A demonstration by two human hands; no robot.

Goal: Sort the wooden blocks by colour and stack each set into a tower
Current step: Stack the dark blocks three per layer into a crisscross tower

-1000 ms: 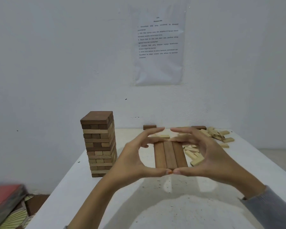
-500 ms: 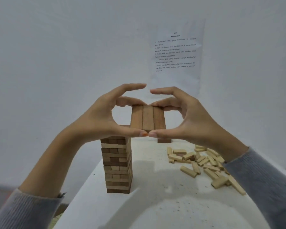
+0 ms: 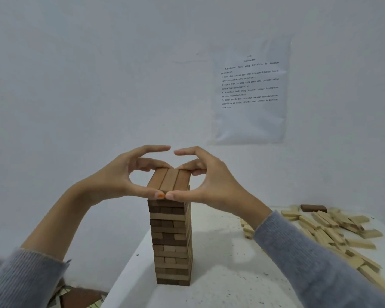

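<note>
Left hand (image 3: 118, 181), right hand (image 3: 211, 187): thumbs and fingers clamp three brown blocks (image 3: 168, 180) atop tower (image 3: 170, 241), so the row seats flush

Dim, flat, bluish light; soft shadow lay on table (image 3: 227, 294) right of tower (image 3: 171, 241). Edges were wide-angle stretched; left sleeve (image 3: 20, 283) was blurred in the corner.

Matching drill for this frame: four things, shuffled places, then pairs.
1. row of three brown wooden blocks
2. pile of pale wooden blocks
3. single dark brown wooden block
4. printed white paper sheet

A. on the wall
B. at the pile's far edge
C. scattered on the white table, right of the tall wooden tower
D. pinched between left hand and right hand, at the tower's top

Pairs: 1-D, 2-C, 3-B, 4-A
</note>
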